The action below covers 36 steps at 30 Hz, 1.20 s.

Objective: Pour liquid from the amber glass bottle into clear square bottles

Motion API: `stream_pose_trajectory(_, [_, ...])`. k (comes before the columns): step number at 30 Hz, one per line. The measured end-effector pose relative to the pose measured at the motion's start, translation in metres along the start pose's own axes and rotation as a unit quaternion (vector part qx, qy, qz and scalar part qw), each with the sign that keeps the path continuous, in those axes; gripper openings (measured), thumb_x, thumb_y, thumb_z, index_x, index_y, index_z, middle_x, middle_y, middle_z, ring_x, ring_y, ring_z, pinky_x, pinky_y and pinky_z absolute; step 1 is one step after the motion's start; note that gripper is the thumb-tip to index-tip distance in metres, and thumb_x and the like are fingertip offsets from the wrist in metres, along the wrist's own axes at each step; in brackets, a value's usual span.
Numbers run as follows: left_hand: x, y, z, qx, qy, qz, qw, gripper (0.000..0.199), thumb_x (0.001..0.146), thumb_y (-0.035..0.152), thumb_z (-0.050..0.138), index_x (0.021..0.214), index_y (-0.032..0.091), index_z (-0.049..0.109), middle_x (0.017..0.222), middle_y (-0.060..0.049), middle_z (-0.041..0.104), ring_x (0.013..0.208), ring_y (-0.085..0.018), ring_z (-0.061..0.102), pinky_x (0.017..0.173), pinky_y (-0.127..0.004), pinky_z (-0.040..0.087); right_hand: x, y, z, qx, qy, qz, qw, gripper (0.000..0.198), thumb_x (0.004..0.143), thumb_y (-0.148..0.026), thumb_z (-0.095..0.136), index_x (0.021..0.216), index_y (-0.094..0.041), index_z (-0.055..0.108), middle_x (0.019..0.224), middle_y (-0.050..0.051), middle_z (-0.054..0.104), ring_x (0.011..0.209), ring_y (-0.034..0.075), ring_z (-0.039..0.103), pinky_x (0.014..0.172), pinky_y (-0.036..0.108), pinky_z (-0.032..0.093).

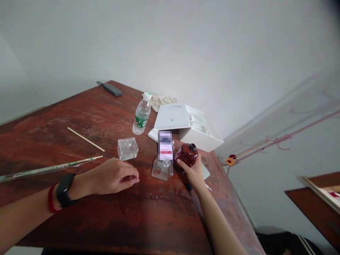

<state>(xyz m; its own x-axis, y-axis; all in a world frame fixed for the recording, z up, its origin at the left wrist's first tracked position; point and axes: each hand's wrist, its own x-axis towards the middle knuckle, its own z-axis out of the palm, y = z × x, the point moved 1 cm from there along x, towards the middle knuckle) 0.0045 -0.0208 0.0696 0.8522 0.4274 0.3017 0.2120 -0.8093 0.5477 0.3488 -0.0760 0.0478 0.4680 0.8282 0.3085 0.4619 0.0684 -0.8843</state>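
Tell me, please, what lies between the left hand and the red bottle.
In the head view, a clear container lies between the left hand and the red bottle, a phone just beyond it.

Single view, head-worn. Looks forward and down from above the near edge of the surface [148, 223], facing the wall [170, 46] beyond. Close range on left hand [113, 176] and right hand [194, 170]; far corner also in frame.

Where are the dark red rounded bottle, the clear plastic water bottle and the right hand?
Dark red rounded bottle [187, 154]: head view, on its body.
Clear plastic water bottle [140, 120]: head view, on its green label.
Right hand [195, 173]: head view, on its back.
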Motion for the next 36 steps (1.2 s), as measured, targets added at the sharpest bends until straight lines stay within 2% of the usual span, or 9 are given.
stream_pose_trajectory(19, [0.002,-0.002,0.002,-0.003,-0.026,-0.017,1.0,0.02,0.106,0.023,0.062,0.1,0.02,0.081,0.092,-0.002,0.084,0.081,-0.019,0.08,0.073,-0.025,0.048,0.0,0.0,-0.001,-0.027,-0.008,-0.007,1.0,0.077,0.073,-0.05,0.088,0.135,-0.023,0.052,0.131,0.016,0.075,0.119,0.037,0.075,0.108,0.059,0.056])
stream_pose_trajectory(25, [0.001,0.0,0.0,-0.007,-0.013,-0.009,1.0,0.02,0.105,0.024,0.062,0.098,0.021,0.08,0.09,-0.001,0.083,0.079,-0.018,0.079,0.071,-0.025,0.048,0.0,0.003,-0.002,-0.022,-0.017,-0.007,1.0,0.073,0.075,-0.05,0.088,0.134,-0.025,0.052,0.13,0.015,0.076,0.118,0.035,0.075,0.109,0.059,0.057])
stream_pose_trajectory(31, [0.0,-0.002,0.002,-0.005,-0.009,-0.004,1.0,0.018,0.105,0.024,0.063,0.098,0.022,0.08,0.09,-0.001,0.083,0.079,-0.018,0.078,0.072,-0.024,0.048,0.0,0.009,-0.002,-0.011,-0.028,0.007,1.0,0.077,0.075,-0.05,0.088,0.138,-0.026,0.049,0.134,0.014,0.074,0.12,0.034,0.075,0.11,0.059,0.058])
stream_pose_trajectory(36, [-0.001,-0.005,0.005,-0.006,0.004,0.004,1.0,0.017,0.103,0.023,0.065,0.093,0.022,0.078,0.082,0.0,0.08,0.072,-0.017,0.076,0.067,-0.024,0.046,0.0,0.009,-0.004,-0.023,-0.025,0.019,0.999,0.081,0.072,-0.05,0.089,0.138,-0.026,0.05,0.132,0.014,0.075,0.118,0.036,0.077,0.106,0.058,0.061])
